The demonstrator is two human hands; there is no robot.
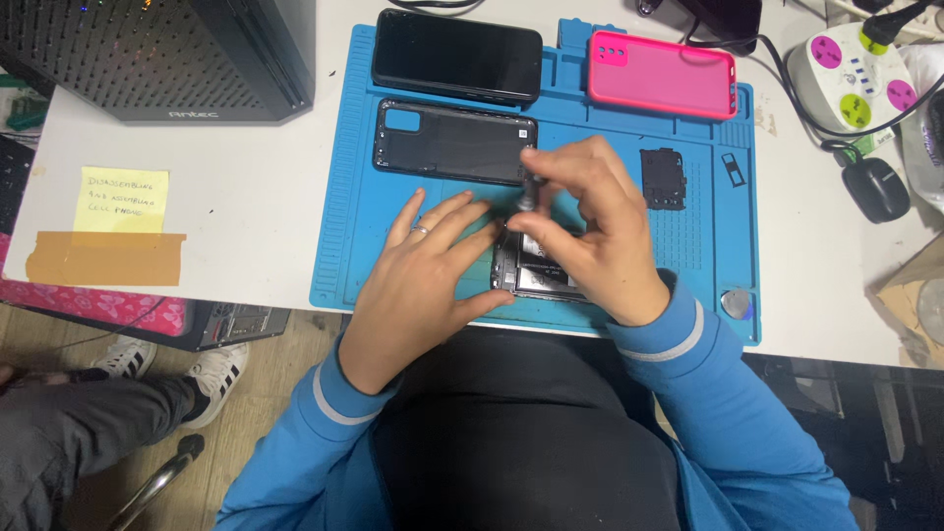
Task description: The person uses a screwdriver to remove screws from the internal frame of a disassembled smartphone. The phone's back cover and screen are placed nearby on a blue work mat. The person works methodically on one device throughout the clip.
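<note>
A: What paper sat on the table?
B: At nine o'clock, a square yellow sticky note [122,192] with handwriting, above a strip of tan tape [104,258]

A: And room along the edges?
B: The blue mat [344,246] reached the table's near edge; bare white table [256,177] lay open at its left

A: The phone?
B: An opened phone [536,270], dark innards showing, lay at six o'clock on the mat. The left hand [418,280] pressed flat on it, fingers spread. The right hand [590,231] pinched a small screwdriver [528,192] upright over it

A: Farther off?
B: At twelve o'clock, a black back cover [452,143], a dark phone screen [457,54], a pink case [664,74]
</note>
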